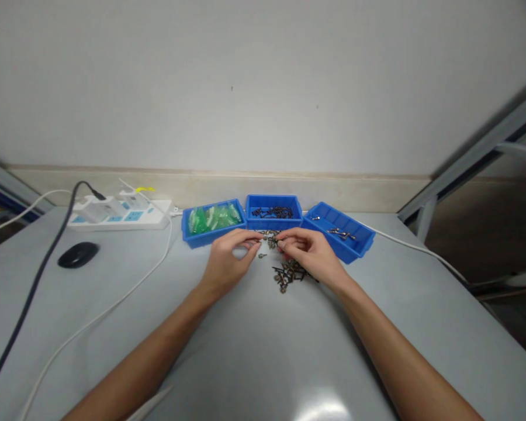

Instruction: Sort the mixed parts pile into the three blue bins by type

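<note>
My left hand [231,257] is over the grey table with thumb and forefinger curved and apart; nothing shows between them. A single screw [262,255] lies just right of its thumb. My right hand [310,250] has its thumb and fingertips pinched at a small cluster of screws [270,240]; what they hold is too small to name. Below that hand lies a larger pile of dark and silvery screws [289,273], partly covered by it. The middle blue bin [274,223] holds dark screws, and the right blue bin [355,252] holds a few silvery ones.
The left blue bin [214,235] holds green plastic bags. Farther left are a white power strip [153,217] with plugs and a black computer mouse [78,255]. A dark cable [30,298] and a white cable [109,310] cross the table's left side. A wall stands behind.
</note>
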The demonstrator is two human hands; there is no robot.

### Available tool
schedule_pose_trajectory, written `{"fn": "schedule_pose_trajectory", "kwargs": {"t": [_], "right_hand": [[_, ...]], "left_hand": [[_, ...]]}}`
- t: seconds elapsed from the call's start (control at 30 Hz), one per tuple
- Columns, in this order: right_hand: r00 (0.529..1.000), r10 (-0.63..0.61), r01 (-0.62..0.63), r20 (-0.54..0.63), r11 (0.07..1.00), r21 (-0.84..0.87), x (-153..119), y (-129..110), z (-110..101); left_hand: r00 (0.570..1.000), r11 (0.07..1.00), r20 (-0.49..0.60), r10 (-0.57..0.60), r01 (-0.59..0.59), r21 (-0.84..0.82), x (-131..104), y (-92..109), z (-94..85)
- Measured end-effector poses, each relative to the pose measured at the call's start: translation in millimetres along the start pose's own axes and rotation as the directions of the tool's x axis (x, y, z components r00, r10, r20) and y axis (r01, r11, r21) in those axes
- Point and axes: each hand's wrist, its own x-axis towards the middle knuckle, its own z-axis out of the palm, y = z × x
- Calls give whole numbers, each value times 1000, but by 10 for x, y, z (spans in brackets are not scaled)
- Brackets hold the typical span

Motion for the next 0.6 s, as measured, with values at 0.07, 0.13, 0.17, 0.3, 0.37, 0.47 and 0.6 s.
{"fn": "schedule_pose_trajectory", "kwargs": {"t": [0.07, 0.13, 0.17, 0.3, 0.37, 0.47, 0.6], "right_hand": [[999, 2, -3, 48, 1000, 28, -12, 6, 16], [998, 7, -12, 67, 997, 76, -17, 7, 29], [997, 14, -21, 69, 995, 99, -18, 6, 33], [996, 65, -75, 69, 985, 154, -15, -1, 47], [992, 104, -117, 77, 975, 189, -17, -4, 58], [985, 140, -163, 102, 948, 273, -27, -8, 83], [986, 139, -163, 94, 924, 346, -39, -3, 113]], "left_hand": [[997, 986, 23, -70, 72, -151, -9, 13, 17], [989, 958, 62, -132, 143, -247, -19, 10, 31], [985, 947, 78, -154, 169, -273, -23, 8, 36], [974, 916, 97, -205, 225, -333, -38, 10, 43], [968, 901, 98, -231, 251, -355, -48, 20, 48], [958, 881, 107, -266, 286, -376, -65, 43, 63], [951, 869, 127, -284, 311, -385, -79, 68, 90]]}}
